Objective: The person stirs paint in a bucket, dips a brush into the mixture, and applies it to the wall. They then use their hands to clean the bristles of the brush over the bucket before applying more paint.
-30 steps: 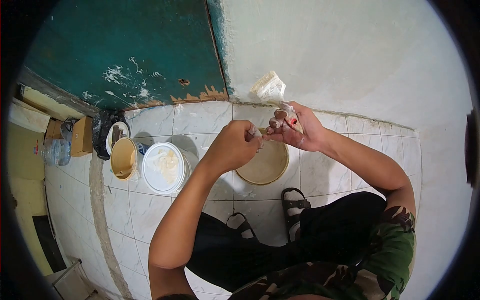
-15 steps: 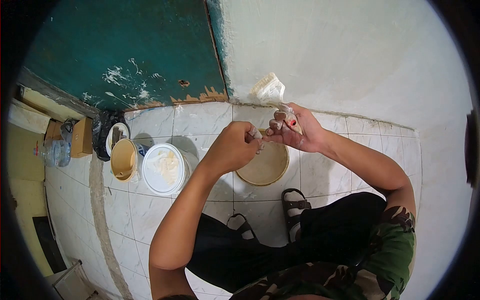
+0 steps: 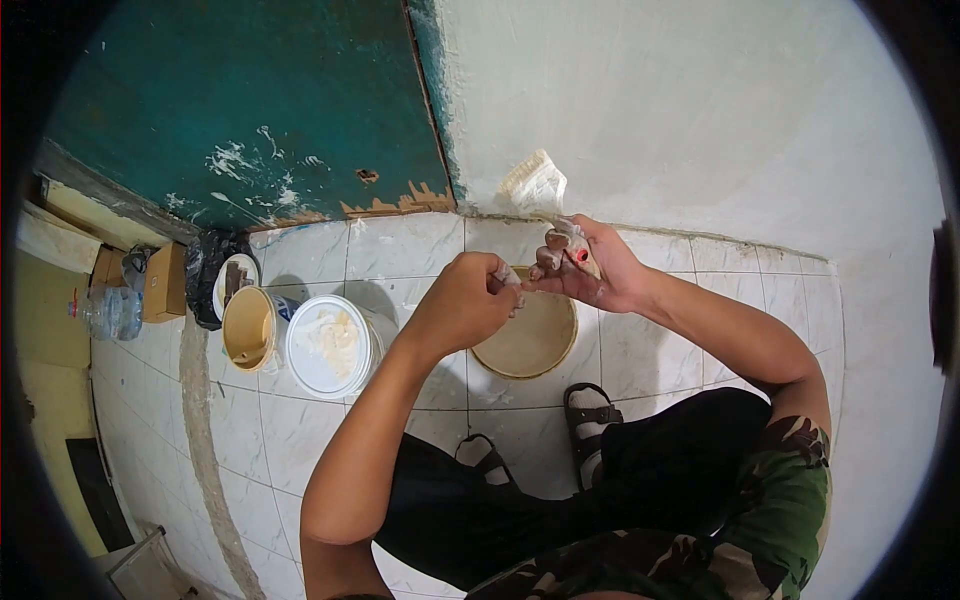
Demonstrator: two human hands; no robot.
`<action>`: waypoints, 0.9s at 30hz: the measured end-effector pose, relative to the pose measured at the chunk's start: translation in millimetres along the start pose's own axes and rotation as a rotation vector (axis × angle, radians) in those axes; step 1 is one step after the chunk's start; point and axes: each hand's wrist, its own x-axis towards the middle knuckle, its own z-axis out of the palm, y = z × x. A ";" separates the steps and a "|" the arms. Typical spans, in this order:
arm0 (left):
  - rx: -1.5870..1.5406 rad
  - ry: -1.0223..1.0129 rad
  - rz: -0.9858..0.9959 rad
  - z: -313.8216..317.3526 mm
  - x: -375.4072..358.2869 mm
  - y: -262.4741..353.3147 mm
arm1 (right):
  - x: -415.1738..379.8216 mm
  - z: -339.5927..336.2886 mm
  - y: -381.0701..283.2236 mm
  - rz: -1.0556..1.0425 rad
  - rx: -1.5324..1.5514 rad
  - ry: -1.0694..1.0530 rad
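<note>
My right hand [image 3: 603, 268] is wrapped round the handle of a paintbrush [image 3: 535, 185], its pale, paint-coated bristles pointing up toward the wall. A red-rimmed hole shows at the handle's end. Close beside it, my left hand [image 3: 470, 305] has its fingers pinched together, the tips whitened and right at the fingertips of my right hand. Whatever that pinch holds, I cannot tell. White smears coat the fingers of both hands. Below them on the floor stands a round bucket [image 3: 524, 376] with pale liquid inside, partly covered by my hands.
To the left stand a bucket with a paint-smeared white lid [image 3: 305, 355] and an open bucket [image 3: 281, 330]. Beyond them are a black plastic bag [image 3: 204, 275], a cardboard box [image 3: 164, 285] and a clear bottle [image 3: 118, 312]. A green door [image 3: 270, 90] meets the pale wall [image 3: 700, 130].
The paintbrush has tilted slightly, its bristles shifting a little left and down in view. Both hands stay close together, with their grips much the same.
</note>
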 end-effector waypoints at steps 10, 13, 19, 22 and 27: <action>0.038 0.093 0.027 6.5 -1.6 -1.9 | 2.5 -3.1 3.5 -0.033 0.000 -0.069; 0.084 0.135 0.015 10.5 -0.9 -2.0 | 6.4 -12.8 5.4 -0.041 0.027 -0.130; 0.190 0.205 -0.039 16.3 3.0 5.5 | -3.4 7.3 6.0 -0.049 -0.060 0.041; 0.165 0.182 -0.125 18.0 3.9 3.4 | 0.7 -4.4 9.2 -0.056 -0.066 -0.028; 0.288 0.264 -0.083 12.0 2.9 -1.5 | -2.1 3.7 5.2 -0.014 -0.062 -0.040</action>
